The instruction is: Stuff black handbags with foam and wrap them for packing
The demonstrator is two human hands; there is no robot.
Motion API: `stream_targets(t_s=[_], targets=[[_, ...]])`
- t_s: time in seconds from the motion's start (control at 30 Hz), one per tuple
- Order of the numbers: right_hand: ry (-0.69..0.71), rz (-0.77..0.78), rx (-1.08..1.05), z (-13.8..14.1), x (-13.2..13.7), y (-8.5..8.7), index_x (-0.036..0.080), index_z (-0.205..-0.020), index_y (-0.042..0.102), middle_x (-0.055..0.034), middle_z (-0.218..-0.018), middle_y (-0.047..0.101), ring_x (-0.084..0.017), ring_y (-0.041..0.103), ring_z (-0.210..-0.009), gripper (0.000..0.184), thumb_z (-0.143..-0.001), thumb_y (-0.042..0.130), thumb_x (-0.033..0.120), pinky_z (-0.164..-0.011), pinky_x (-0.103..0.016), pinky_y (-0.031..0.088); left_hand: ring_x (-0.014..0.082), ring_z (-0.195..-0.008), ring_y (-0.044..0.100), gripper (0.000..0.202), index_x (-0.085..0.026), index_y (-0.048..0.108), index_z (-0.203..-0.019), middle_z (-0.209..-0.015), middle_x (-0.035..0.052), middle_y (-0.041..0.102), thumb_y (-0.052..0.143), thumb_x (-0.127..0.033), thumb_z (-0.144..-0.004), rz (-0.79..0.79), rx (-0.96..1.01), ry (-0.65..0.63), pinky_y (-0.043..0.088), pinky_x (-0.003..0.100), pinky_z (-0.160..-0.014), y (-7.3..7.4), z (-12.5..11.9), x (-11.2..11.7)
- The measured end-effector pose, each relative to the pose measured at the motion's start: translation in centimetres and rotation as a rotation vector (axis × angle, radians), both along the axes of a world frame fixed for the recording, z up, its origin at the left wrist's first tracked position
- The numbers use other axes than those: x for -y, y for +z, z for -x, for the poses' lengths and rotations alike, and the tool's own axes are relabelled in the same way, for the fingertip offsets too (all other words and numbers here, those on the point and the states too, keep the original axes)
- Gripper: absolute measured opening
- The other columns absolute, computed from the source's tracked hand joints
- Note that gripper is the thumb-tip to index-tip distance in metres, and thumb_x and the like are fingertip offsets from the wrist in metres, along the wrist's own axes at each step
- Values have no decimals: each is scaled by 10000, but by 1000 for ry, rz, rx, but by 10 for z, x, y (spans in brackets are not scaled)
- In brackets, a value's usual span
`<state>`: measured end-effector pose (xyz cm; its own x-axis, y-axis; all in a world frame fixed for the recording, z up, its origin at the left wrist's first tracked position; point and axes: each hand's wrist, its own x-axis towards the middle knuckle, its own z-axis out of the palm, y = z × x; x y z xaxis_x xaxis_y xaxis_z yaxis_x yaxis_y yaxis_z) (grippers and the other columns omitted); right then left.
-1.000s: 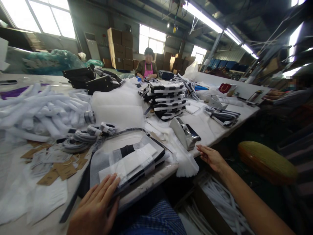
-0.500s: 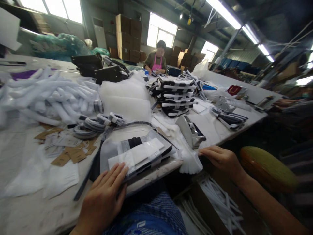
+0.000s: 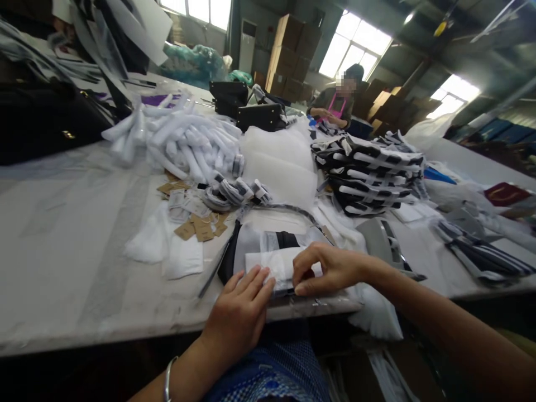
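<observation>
A dark handbag (image 3: 228, 262) lies at the table's front edge, partly covered by pale translucent wrap, its strap looping behind it. Across its front runs a folded white sheet (image 3: 274, 259). My left hand (image 3: 245, 307) rests flat on the sheet's left part, fingers stretched out. Over the sheet's right part, my right hand (image 3: 326, 271) is closed, thumb and curled fingers together at the near edge; whatever they pinch is too small to make out. Behind my right forearm stands a grey tape dispenser (image 3: 374, 243), partly hidden.
White foam tubes (image 3: 188, 134) are heaped at left, near brown tags (image 3: 203, 228) and coiled straps (image 3: 228, 192). A thick white foam stack (image 3: 278, 162) and piled black-and-white wrapped straps (image 3: 368, 173) stand behind. A co-worker (image 3: 335, 103) works across the table. A black bag (image 3: 37, 120) is far left.
My right hand has moved left from beside the tape dispenser onto the wrapped handbag. My left hand stays on the white sheet. The view has turned left, bringing a black bag into sight.
</observation>
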<state>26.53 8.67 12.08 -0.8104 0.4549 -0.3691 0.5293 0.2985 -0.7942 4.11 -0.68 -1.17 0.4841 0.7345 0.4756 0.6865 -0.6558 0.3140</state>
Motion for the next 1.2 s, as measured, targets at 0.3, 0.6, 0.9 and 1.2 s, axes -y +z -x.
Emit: stream_targets(t_s=[0.3,0.6,0.9,1.2], targets=[[256,-340,352,36,-56,-27,191,-776,769,8,-640,689,-101,549,-545,231,-845,667,387,-522,-213,332,263,-1403,443,547,-198,513,-1418,-1513,73,485,484,-154,-874,81,-35,-22,384,456,-1118,-3,2,0],[525,-656,656,80,-66,-22,254,-774,798,-38,-666,742,-169,627,-584,163,-786,728,400,-502,-269,246,266,-1404,441,538,-201,515,-1398,-1516,80,483,482,-144,-864,87,-50,-27,361,442,-1121,-4,1,0],[558,-643,851,107,-69,-26,233,-681,788,-38,-566,689,-190,656,-590,252,-685,824,482,-559,-256,383,264,-1428,399,543,-230,513,-1384,-1562,117,411,512,-164,-845,115,-45,-15,323,431,-1137,-1,1,0],[400,-490,871,100,-117,-48,236,-346,574,13,-333,486,-174,583,-500,536,-435,838,694,-637,-301,461,263,-1429,388,673,-253,459,-1439,-1558,36,432,504,-133,-779,171,-80,-48,322,445,-1134,-8,1,-1]])
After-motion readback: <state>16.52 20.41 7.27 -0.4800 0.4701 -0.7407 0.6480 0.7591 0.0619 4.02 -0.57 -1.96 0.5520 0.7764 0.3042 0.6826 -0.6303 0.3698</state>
